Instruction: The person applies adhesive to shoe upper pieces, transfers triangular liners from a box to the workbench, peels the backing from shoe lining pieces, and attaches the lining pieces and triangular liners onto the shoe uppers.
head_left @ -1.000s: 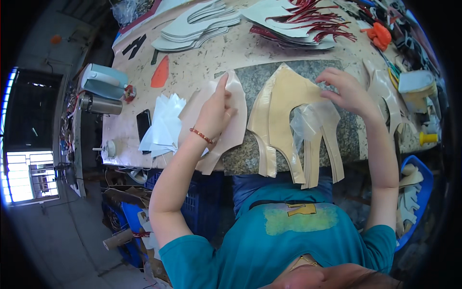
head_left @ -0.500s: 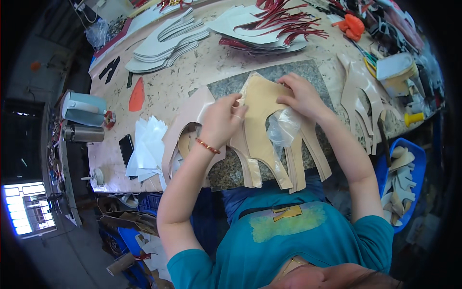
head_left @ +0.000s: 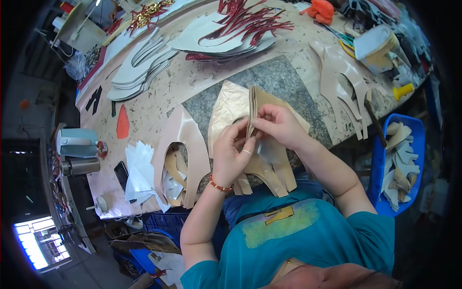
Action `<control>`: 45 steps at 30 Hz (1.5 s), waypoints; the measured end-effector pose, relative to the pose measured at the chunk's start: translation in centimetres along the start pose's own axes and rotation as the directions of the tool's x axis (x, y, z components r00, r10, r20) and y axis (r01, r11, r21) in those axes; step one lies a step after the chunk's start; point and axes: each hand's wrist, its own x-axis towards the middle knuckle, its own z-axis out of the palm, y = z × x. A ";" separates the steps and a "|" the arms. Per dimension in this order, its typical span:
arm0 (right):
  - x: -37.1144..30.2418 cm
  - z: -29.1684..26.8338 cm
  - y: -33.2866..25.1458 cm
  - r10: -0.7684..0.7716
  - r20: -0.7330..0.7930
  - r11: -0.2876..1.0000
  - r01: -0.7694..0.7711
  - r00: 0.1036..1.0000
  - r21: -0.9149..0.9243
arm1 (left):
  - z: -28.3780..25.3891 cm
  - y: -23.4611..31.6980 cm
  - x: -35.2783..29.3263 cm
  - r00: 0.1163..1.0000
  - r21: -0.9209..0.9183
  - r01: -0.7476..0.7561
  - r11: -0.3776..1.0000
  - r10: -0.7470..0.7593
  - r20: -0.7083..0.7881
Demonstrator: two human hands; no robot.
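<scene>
My left hand and my right hand meet over the middle of the table, both pinching the same tan leather shoe piece, which is held up on edge. A shiny gold lining sheet hangs against its left side. More tan cut pieces lie flat under my hands on a grey stone slab. Left of my left hand lies a glossy beige piece on a small pile. A beaded bracelet is on my left wrist.
Stacks of white pieces and white pieces with red strips lie at the back. Beige cut pieces rest at the right by a plastic tub. A blue bin holds more pieces. White paper, a phone and an orange tool are left.
My hands came together at the table's middle and lifted the tan piece from lying flat to standing on edge. The view also shifted closer over the table.
</scene>
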 end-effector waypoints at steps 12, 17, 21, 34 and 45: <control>-2.1 0.6 0.3 -0.003 -0.002 0.994 0.004 1.000 0.109 | -1.4 0.9 0.2 0.956 -0.169 0.285 0.943 -0.268 0.117; -2.4 0.8 0.2 0.023 -0.014 0.997 -0.022 1.000 0.077 | -1.8 0.0 -0.1 0.942 -0.127 0.316 0.940 -0.296 0.156; -2.5 0.6 0.0 -0.003 -0.044 0.994 -0.002 0.999 -0.112 | -1.1 -0.2 -0.5 0.956 -0.061 0.276 0.959 -0.268 0.117; -3.4 1.2 0.7 -0.128 -0.098 0.970 0.103 0.987 -0.222 | -0.7 -0.3 -1.4 0.982 0.053 0.177 0.983 -0.180 0.054; -4.0 0.5 1.5 -0.039 -0.008 0.992 0.038 0.999 -0.124 | -1.1 0.6 -0.8 0.936 -0.031 0.321 0.947 -0.312 0.161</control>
